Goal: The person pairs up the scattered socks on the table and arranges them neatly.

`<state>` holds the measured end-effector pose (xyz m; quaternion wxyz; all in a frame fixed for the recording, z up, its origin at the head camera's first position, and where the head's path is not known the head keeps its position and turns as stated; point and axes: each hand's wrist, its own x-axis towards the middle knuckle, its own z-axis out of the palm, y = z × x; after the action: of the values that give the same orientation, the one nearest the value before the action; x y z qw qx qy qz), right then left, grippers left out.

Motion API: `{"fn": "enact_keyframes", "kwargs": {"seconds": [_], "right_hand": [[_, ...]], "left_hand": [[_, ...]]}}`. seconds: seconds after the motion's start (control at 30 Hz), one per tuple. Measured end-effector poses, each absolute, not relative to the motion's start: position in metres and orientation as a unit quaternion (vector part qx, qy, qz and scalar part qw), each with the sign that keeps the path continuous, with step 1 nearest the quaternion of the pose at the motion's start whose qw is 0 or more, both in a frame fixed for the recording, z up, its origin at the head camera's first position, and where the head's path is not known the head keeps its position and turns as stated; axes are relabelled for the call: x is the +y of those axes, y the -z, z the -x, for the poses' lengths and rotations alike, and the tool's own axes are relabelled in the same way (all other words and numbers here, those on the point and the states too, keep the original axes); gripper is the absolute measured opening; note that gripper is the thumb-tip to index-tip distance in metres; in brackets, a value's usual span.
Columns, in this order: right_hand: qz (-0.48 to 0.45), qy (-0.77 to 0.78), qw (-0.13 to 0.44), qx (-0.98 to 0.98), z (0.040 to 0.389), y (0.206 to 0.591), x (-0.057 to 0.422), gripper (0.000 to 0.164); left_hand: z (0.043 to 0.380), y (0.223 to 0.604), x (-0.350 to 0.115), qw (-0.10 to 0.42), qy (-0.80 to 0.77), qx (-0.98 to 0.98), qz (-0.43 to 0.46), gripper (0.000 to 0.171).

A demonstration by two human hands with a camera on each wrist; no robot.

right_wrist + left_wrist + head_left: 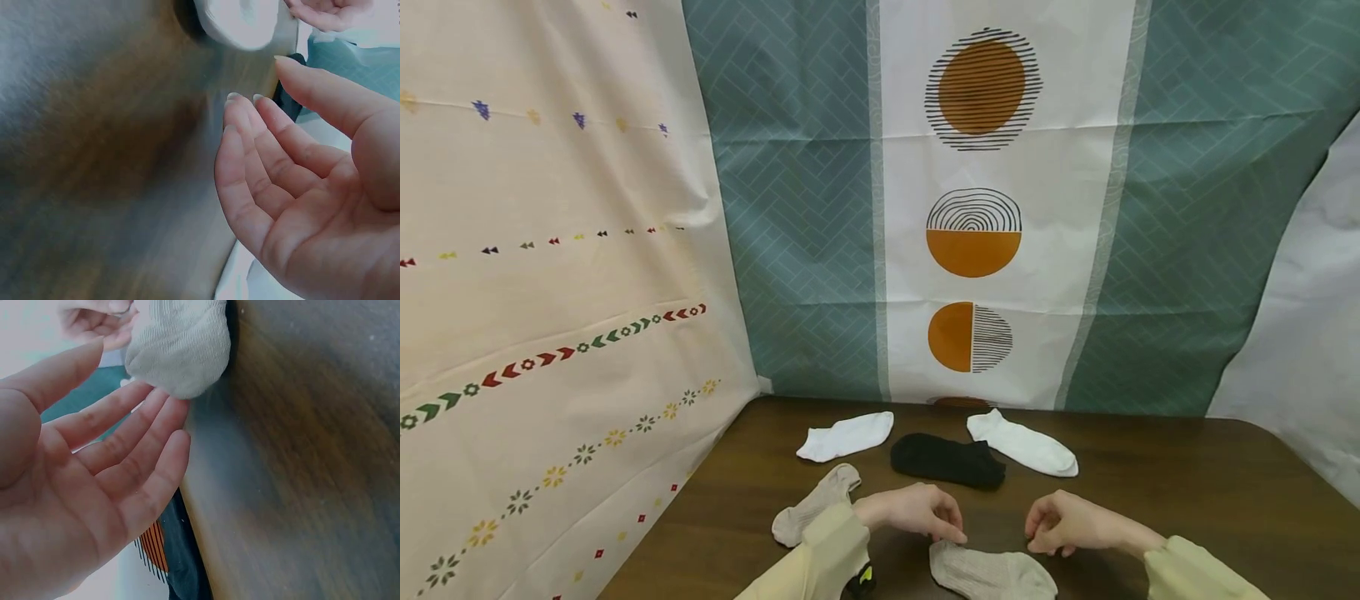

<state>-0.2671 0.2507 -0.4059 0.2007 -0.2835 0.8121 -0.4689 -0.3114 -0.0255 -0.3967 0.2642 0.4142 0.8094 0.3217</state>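
A light beige ribbed sock point(988, 573) lies on the brown table at the near edge of the head view, between the two hands. At its upper left end is the left hand point(920, 510), palm facing inward; in the left wrist view its loosely bent fingers reach the edge of the sock point(181, 350), thumb held apart. The right hand point(1078, 523) hovers just off the sock's right end, fingers gently bent and nothing between them. A gap separates its thumb and fingers in the right wrist view, where the sock point(244, 22) shows past the fingertips.
Another beige sock point(816, 504) lies beside the left forearm. Farther back are a white sock point(847, 436), a black sock point(947, 460) and a second white sock point(1024, 443). Patterned curtains point(805, 208) hang behind the wooden table point(1195, 483) and along its left side.
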Motion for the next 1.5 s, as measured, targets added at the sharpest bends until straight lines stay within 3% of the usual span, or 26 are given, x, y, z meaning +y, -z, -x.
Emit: {"fn": "enact_keyframes", "kwargs": {"seconds": [0.53, 0.77, 1.5], "right_hand": [[0.309, 0.439, 0.197, 0.820, 0.262, 0.413, 0.247, 0.009], [0.313, 0.433, 0.182, 0.825, 0.266, 0.406, 0.248, 0.007], [0.250, 0.416, 0.077, 0.871, 0.305, 0.401, 0.249, 0.010]], "left_hand": [[0.309, 0.396, -0.025, 0.259, -0.250, 0.823, -0.439, 0.008], [0.316, 0.396, -0.020, 0.231, -0.263, 0.817, -0.458, 0.006], [0.358, 0.406, -0.011, 0.099, -0.300, 0.868, -0.383, 0.009]]}}
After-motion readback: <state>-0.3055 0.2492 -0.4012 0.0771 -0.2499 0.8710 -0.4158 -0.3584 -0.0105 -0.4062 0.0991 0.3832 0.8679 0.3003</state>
